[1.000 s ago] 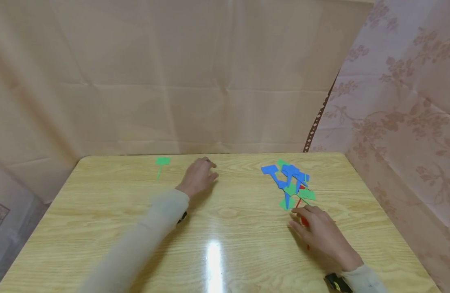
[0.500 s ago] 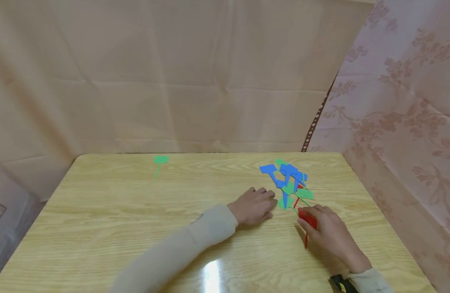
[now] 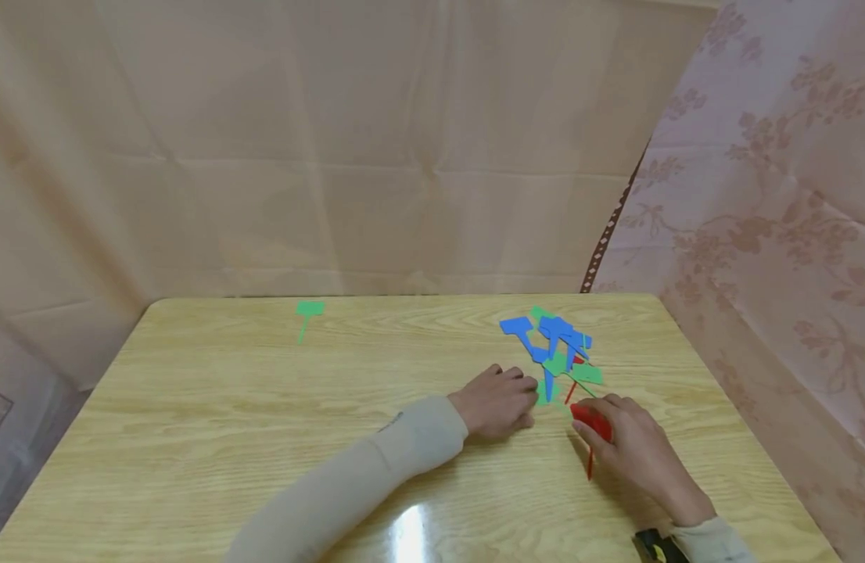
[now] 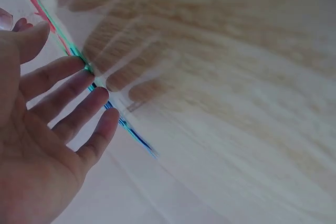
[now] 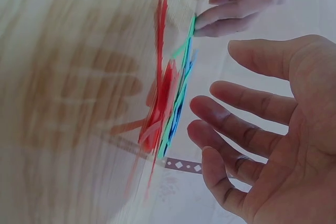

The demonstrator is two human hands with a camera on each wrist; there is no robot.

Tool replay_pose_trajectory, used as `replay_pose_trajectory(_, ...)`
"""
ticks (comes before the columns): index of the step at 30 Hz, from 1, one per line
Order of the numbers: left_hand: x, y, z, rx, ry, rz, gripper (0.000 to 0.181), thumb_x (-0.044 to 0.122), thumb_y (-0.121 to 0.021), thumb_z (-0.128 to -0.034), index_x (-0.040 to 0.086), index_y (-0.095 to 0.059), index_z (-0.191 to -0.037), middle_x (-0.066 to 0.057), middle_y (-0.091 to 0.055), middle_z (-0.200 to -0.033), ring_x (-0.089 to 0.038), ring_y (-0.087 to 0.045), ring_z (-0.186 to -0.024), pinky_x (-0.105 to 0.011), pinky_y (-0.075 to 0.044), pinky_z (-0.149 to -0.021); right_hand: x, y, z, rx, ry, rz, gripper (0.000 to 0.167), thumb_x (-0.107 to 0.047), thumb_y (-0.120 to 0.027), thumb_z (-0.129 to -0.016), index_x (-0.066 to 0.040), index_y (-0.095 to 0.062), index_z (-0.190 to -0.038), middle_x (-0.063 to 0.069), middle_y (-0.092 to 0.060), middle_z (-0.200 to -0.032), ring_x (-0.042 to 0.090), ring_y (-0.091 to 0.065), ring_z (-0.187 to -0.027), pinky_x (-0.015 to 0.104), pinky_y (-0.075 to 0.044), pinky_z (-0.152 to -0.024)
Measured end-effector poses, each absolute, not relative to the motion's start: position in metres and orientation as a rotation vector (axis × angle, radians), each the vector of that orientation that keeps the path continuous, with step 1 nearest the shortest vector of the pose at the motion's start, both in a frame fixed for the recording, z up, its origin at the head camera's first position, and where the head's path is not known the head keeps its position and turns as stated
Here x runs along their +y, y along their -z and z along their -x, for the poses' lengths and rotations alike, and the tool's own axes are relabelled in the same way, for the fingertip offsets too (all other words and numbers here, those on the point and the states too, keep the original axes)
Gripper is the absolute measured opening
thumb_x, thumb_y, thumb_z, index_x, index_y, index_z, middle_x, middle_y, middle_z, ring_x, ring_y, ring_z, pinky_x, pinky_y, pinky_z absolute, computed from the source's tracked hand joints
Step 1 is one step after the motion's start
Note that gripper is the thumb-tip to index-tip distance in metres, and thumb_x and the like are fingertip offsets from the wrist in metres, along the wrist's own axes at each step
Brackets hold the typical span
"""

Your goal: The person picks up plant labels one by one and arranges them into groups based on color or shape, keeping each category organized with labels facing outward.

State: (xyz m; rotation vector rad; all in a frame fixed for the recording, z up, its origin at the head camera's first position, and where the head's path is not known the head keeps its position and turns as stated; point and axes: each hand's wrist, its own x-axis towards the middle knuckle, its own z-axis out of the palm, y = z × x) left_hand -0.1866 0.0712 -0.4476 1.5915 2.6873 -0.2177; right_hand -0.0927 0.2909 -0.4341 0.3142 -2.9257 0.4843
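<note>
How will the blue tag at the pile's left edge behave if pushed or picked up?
The blue tag will probably be light, since the pile looks thin edge-on in the left wrist view. Being flat, it likely won't roll. Its stem seems to meet another tag, so pushing might disturb the pile.

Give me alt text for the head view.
A person's left hand and right hand frame the near side of a pile of flat tags, mostly blue and green, on a wooden table. The right hand partly hides red tags; a lone green tag lies leftward, near the far edge.
</note>
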Motion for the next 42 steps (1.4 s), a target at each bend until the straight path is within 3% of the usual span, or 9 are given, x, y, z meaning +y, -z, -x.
replay_pose_trajectory(6, 0.075, 0.445, 0.192, 2.765, 0.068, -1.467, 0.039, 0.053, -0.057, -0.1009, 0.019, -0.076, -0.099, 0.005, -0.067, -0.113, -0.013, -0.059, -0.098, -0.027, -0.049, -0.082, 0.29, 0.433, 0.094, -2.927, -0.479, -0.309, 0.033, -0.023, -0.08, -0.089, -0.001, -0.072, -0.113, 0.01, -0.068, -0.103, 0.029, -0.062, -0.09, 0.045, -0.052, -0.067)
replay_pose_trajectory(11, 0.081, 0.447, 0.191, 2.938, -0.061, -1.283, 0.039, 0.057, -0.065, -0.0941, 0.019, -0.074, -0.09, 0.004, -0.068, -0.094, -0.013, -0.058, -0.08, -0.025, -0.046, -0.067, 0.289, 0.433, 0.095, -2.904, -0.482, -0.328, 0.032, -0.022, -0.08, -0.089, -0.001, -0.073, -0.112, 0.011, -0.069, -0.104, 0.03, -0.063, -0.092, 0.048, -0.053, -0.07)
replay_pose_trajectory(14, 0.087, 0.448, 0.188, 3.004, -0.165, -1.103, 0.04, 0.058, -0.066, -0.0923, 0.02, -0.068, -0.082, 0.003, -0.063, -0.088, -0.014, -0.055, -0.078, -0.027, -0.044, -0.066, 0.288, 0.433, 0.095, -2.905, -0.484, -0.327, 0.033, -0.022, -0.08, -0.089, -0.001, -0.073, -0.112, 0.011, -0.069, -0.103, 0.03, -0.063, -0.091, 0.048, -0.053, -0.07)
replay_pose_trajectory(20, 0.091, 0.447, 0.19, 2.982, -0.386, -0.824, 0.039, 0.051, -0.076, -0.0886, 0.02, -0.059, -0.074, 0.003, -0.058, -0.085, -0.016, -0.054, -0.082, -0.033, -0.045, -0.073, 0.287, 0.433, 0.096, -2.903, -0.493, -0.325, 0.034, -0.022, -0.081, -0.088, -0.001, -0.073, -0.113, 0.011, -0.069, -0.104, 0.032, -0.063, -0.093, 0.052, -0.054, -0.074)
replay_pose_trajectory(28, 0.081, 0.439, 0.199, 2.8, -0.66, -0.623, 0.025, 0.017, -0.081, -0.0863, 0.013, -0.058, -0.076, 0.001, -0.051, -0.079, -0.016, -0.045, -0.074, -0.029, -0.037, -0.062, 0.287, 0.433, 0.097, -2.902, -0.49, -0.331, 0.035, -0.023, -0.081, -0.088, 0.0, -0.073, -0.112, 0.011, -0.068, -0.103, 0.03, -0.062, -0.091, 0.048, -0.053, -0.071)
replay_pose_trajectory(34, 0.081, 0.432, 0.199, 2.724, -0.671, -0.557, 0.024, 0.011, -0.08, -0.0852, 0.012, -0.058, -0.074, -0.001, -0.049, -0.085, -0.019, -0.043, -0.082, -0.029, -0.036, -0.066, 0.287, 0.432, 0.097, -2.911, -0.505, -0.333, 0.035, -0.023, -0.081, -0.088, 0.0, -0.073, -0.113, 0.011, -0.068, -0.103, 0.029, -0.062, -0.09, 0.045, -0.052, -0.068)
replay_pose_trajectory(42, 0.078, 0.427, 0.204, 2.612, -0.587, -0.546, 0.022, 0.009, -0.07, -0.0911, 0.011, -0.053, -0.077, -0.003, -0.047, -0.092, -0.021, -0.041, -0.09, -0.03, -0.037, -0.072, 0.287, 0.431, 0.097, -2.92, -0.509, -0.323, 0.035, -0.023, -0.081, -0.088, 0.0, -0.073, -0.113, 0.012, -0.068, -0.105, 0.03, -0.063, -0.091, 0.047, -0.054, -0.07)
